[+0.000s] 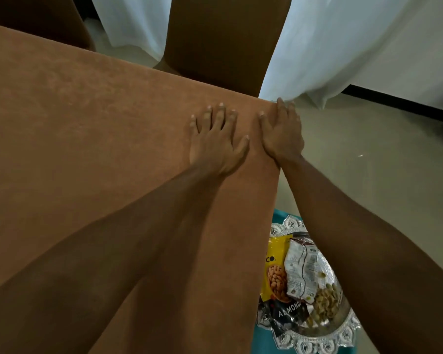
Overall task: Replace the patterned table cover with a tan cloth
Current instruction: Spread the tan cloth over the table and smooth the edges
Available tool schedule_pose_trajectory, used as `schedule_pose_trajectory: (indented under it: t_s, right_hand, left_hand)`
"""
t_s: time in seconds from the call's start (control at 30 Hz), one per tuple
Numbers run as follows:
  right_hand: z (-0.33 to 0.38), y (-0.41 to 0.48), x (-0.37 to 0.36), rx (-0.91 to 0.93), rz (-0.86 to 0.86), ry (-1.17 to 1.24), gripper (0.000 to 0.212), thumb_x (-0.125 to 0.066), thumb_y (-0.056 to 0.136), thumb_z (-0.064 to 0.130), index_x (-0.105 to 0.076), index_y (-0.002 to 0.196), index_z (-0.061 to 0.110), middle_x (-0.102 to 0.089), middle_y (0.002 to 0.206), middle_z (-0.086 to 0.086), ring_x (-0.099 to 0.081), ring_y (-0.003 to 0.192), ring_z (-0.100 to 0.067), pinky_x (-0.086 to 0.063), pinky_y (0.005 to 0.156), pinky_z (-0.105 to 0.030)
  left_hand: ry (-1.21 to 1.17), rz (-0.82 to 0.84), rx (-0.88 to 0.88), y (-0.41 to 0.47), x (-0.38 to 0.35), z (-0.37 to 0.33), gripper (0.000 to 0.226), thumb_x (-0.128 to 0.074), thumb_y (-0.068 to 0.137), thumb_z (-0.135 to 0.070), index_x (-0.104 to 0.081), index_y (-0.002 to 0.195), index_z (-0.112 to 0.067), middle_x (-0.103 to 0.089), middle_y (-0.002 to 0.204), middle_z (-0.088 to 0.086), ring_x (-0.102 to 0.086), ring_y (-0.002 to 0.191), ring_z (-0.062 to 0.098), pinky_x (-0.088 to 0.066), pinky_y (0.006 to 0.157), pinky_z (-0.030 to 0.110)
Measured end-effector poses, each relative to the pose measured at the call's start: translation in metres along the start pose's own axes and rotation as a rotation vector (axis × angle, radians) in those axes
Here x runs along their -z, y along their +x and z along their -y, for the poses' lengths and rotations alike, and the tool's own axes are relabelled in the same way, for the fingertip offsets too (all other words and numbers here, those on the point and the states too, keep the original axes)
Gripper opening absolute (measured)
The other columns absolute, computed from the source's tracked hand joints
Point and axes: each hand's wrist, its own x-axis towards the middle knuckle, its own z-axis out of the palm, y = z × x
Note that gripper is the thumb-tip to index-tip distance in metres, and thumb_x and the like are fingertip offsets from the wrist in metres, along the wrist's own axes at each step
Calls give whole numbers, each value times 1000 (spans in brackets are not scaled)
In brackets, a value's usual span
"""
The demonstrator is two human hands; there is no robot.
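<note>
A tan cloth (87,129) covers the whole tabletop and hangs down over its right edge. My left hand (216,141) lies flat on the cloth near the far right corner, fingers spread. Beside it, my right hand (281,131) presses the cloth at the corner edge, its fingers bent down over the side. No patterned cover is in view.
A brown chair back (223,39) stands behind the table's far edge, with white curtains (343,47) behind it. Low on the right, a silver tray (343,328) with packets of almonds (276,277) and other nuts rests on something teal. Grey floor lies to the right.
</note>
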Motion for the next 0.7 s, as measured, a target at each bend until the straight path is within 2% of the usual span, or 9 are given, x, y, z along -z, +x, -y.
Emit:
schedule_pose_trajectory:
  t_s: [0.1,0.17,0.23,0.3,0.33,0.4,0.53,0.7]
  right_hand:
    - [1,-3,4,-21,0,-16,75,-31,100,67,-16,162,28,-11,170,-3,-14,155,-32,-25,117,-62]
    - [4,-17,4,-38,-37,29,77,-34,101,65,-16,162,22,-16,169,-4,-17,154,-30,-23,119,-60]
    - [3,-52,4,-4,-72,65,78,-38,101,63,-20,161,18,-24,167,-8,-23,152,-28,-22,121,-54]
    - [4,-89,-2,118,-85,8,64,-39,102,57,-37,154,20,-36,161,-9,-32,147,-29,-33,115,-54]
    - [0,-116,-1,171,-95,-37,56,-41,102,52,-45,149,21,-39,158,-8,-34,146,-29,-38,110,-54]
    - [-10,-163,-3,190,-81,-86,50,-42,103,46,-45,148,24,-35,161,-5,-28,150,-27,-40,104,-53]
    - [-24,-229,-6,176,-60,-92,50,-36,106,40,-38,154,24,-27,166,-4,-21,154,-25,-36,111,-54]
    - [-37,-309,-5,216,14,-53,50,-32,105,37,-40,153,24,-28,166,-4,-23,154,-24,-39,108,-54]
  left_hand:
    - [-15,-6,1,1,1,-2,77,-19,94,-66,-16,158,-25,-9,167,6,-2,154,29,0,121,58]
    - [-44,-27,7,1,4,-2,73,-25,94,-63,-28,155,-22,-20,165,7,-10,153,29,-3,122,57]
    - [-117,-75,-54,-5,5,-4,58,-35,96,-52,-48,141,-19,-40,156,7,-26,149,26,-9,122,55]
    - [-163,-95,-183,-5,6,0,39,-42,97,-40,-60,125,-20,-56,142,6,-40,140,24,-17,120,54]
    - [-171,-79,-239,-13,5,-3,36,-44,97,-36,-61,123,-20,-57,140,6,-43,138,25,-20,119,54]
    - [-168,-23,-272,-36,2,-8,37,-46,97,-35,-61,127,-18,-54,145,8,-42,139,28,-23,116,53]
    - [-178,-15,-261,-117,-3,-18,45,-44,97,-33,-58,136,-17,-48,151,7,-39,141,29,-23,116,54]
    - [-137,23,-197,-237,-13,-14,53,-35,98,-37,-48,146,-20,-40,157,3,-33,146,27,-18,118,52]
